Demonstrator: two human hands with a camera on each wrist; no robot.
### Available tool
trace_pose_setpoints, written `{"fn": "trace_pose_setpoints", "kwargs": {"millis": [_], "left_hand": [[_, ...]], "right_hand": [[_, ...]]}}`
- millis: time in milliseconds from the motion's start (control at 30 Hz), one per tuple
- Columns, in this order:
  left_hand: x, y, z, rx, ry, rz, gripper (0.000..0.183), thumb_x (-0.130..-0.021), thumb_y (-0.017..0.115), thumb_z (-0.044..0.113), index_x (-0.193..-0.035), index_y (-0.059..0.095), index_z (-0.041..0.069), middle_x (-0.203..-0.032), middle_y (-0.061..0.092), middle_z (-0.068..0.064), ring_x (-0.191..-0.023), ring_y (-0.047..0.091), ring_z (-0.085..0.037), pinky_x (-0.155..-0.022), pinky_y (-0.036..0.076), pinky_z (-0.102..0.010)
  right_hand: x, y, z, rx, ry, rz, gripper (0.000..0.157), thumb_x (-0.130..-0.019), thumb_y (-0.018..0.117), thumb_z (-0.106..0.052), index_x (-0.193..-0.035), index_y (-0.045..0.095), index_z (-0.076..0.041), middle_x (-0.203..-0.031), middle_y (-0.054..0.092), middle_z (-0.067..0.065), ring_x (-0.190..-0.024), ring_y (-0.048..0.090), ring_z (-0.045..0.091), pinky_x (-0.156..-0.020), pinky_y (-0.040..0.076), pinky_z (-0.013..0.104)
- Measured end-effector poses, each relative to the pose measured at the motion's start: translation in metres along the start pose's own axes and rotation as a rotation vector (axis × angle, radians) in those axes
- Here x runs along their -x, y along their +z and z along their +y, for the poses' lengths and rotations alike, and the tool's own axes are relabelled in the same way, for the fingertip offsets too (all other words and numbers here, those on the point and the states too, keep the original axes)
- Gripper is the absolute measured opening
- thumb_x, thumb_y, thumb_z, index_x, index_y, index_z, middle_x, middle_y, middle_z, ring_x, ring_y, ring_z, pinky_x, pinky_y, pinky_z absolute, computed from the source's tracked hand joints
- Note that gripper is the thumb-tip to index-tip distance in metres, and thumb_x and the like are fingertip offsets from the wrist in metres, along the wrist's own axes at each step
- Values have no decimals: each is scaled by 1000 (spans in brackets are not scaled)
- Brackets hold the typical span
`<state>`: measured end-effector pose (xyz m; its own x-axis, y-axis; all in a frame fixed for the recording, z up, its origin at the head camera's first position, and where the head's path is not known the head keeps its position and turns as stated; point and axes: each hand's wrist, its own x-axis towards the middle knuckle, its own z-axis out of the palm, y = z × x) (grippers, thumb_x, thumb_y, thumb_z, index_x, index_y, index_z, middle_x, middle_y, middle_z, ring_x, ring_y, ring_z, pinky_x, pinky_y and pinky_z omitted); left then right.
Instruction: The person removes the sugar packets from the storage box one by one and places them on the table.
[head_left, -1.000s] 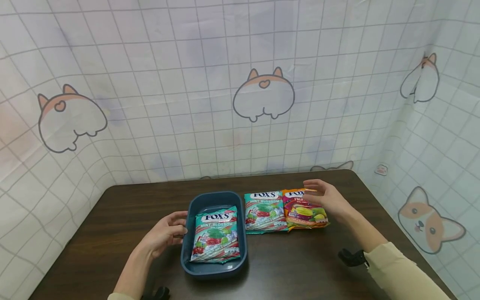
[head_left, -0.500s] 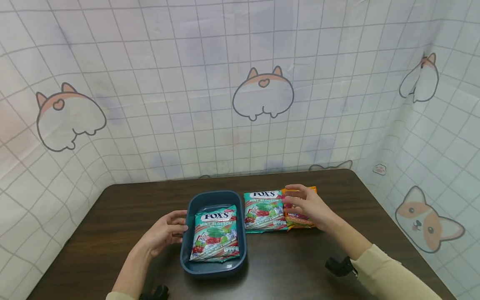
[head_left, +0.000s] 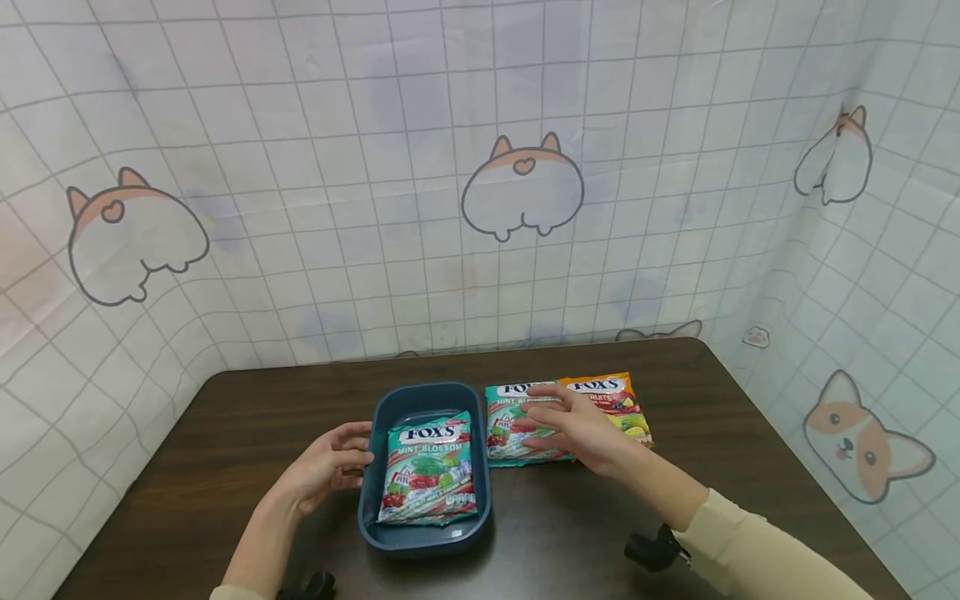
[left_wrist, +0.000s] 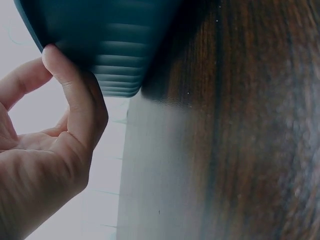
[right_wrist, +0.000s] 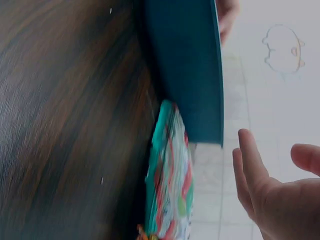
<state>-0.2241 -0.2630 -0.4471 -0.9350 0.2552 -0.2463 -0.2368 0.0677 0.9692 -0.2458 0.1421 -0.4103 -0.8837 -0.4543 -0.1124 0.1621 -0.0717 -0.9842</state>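
A dark blue plastic bin stands on the table with a green Fox's Mint Blossom candy bag lying inside it. My left hand is at the bin's left side, its fingers loosely bent, and a fingertip touches the outer wall near the rim in the left wrist view. Right of the bin lies a second Mint Blossom candy bag, partly hidden by my right hand. That hand hovers above it with relaxed, spread fingers and holds nothing. Touching this bag's right side is an orange Fox's Fruits candy bag, partly covered.
The dark brown wooden table reaches back to a white checked cloth wall with cartoon dogs. A similar cloth hangs at the right. Black wrist camera mounts sit at my wrists.
My right hand has moved left from over the Fruits candy bag to over the Mint Blossom candy bag beside the bin. My left hand and the bin have stayed in place.
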Motion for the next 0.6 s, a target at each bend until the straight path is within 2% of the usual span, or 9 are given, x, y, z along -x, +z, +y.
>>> {"fn": "trace_pose_setpoints", "kwargs": {"millis": [167, 433, 600], "left_hand": [[-1, -1, -1, 2, 0, -7, 63, -102, 59, 8, -155, 26, -4, -124, 62, -18, -93, 66, -21, -78, 58, -34], [1, -2, 0, 7, 4, -20, 63, -102, 59, 8, -154, 25, -5, -122, 63, -17, -93, 68, -21, -77, 58, -33], [0, -1, 1, 13, 3, -24, 64, -102, 59, 8, -154, 25, -5, -122, 63, -16, -91, 67, -20, -76, 58, -32]], "right_hand": [[-2, 18, 0, -28, 32, -21, 59, -106, 58, -20, -152, 32, 4, -151, 43, 31, -132, 52, 45, -99, 50, 50], [-10, 43, -5, -87, 94, -111, 57, -107, 57, -20, -153, 32, 3, -151, 41, 31, -133, 52, 43, -99, 50, 50], [-14, 56, -8, -119, 147, -131, 53, -108, 53, -17, -153, 32, 2, -153, 38, 31, -136, 48, 44, -98, 51, 50]]}}
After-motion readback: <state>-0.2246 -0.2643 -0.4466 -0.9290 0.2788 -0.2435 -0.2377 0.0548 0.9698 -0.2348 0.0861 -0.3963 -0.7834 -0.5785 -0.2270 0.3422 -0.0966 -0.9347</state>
